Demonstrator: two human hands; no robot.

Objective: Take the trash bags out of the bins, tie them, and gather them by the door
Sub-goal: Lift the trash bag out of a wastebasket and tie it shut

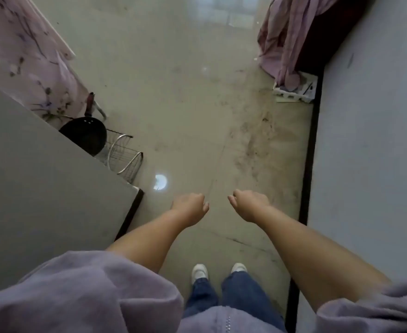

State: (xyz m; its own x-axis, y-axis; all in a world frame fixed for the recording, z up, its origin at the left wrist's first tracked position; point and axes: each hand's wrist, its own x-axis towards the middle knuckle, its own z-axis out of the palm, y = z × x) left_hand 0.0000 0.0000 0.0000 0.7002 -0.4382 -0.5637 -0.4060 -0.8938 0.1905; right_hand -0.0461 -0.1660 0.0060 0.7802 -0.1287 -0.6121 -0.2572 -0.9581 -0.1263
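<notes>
A person stood looking down at a tiled floor (185,104). The left hand (191,209) and right hand (249,205) hung out front, near each other, fingers loosely curled, holding nothing. No trash bag or bin was in view. A black pan (83,134) leaned far left of the hands.
</notes>
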